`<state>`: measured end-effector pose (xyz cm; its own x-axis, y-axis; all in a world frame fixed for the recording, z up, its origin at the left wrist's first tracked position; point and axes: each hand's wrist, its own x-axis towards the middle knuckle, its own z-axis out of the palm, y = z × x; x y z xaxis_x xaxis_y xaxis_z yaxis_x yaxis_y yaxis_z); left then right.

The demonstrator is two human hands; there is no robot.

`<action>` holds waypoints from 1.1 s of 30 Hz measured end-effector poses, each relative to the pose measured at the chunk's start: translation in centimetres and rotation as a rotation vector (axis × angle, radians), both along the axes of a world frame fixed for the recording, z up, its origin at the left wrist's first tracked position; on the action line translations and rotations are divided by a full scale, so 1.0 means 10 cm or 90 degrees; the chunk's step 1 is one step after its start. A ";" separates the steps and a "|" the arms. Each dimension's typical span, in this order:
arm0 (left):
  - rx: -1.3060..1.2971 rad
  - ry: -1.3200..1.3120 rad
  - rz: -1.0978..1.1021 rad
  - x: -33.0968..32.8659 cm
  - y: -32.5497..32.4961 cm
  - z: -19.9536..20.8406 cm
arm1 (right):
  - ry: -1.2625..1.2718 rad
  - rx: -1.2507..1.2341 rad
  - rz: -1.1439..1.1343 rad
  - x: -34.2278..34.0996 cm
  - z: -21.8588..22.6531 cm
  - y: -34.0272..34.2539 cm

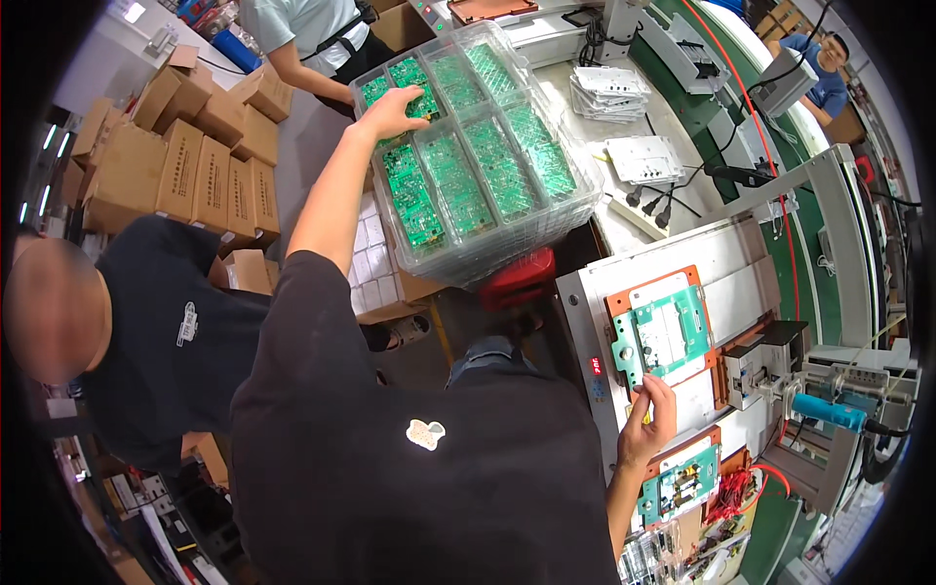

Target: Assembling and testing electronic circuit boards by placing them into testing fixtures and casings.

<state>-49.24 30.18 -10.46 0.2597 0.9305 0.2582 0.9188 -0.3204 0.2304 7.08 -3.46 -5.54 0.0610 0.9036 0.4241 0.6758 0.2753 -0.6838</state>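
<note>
My left hand (395, 113) reaches over a stack of clear plastic trays (426, 255), its fingers and thumb on either side of a green circuit board (423, 103) in one compartment. Rows of similar green boards fill the other compartments. On the right, my right hand (651, 417) pinches the near corner of a green carrier plate (694, 336). That plate lies on a white and orange-brown fixture (696, 277) on the bench. A second carrier plate (651, 511) with parts on it sits nearer, beside my right forearm.
Cardboard boxes (146, 175) are piled at left, near a co-worker in a dark shirt (156, 322). Another person (302, 34) stands behind the trays. White plates (609, 93) are stacked on the bench. A blue-handled tool (829, 411) and red wires (733, 495) lie right.
</note>
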 end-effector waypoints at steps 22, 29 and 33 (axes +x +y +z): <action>-0.607 -0.806 -0.270 3.49 -2.34 0.28 | -0.008 -0.114 -0.155 -0.43 0.18 -0.09; -0.098 -0.395 -0.484 3.72 -1.79 0.09 | -0.064 -0.112 -0.184 -0.24 -0.32 0.45; -0.048 -0.376 -0.496 3.76 -1.80 0.01 | -0.044 -0.108 -0.186 -0.27 -0.27 0.40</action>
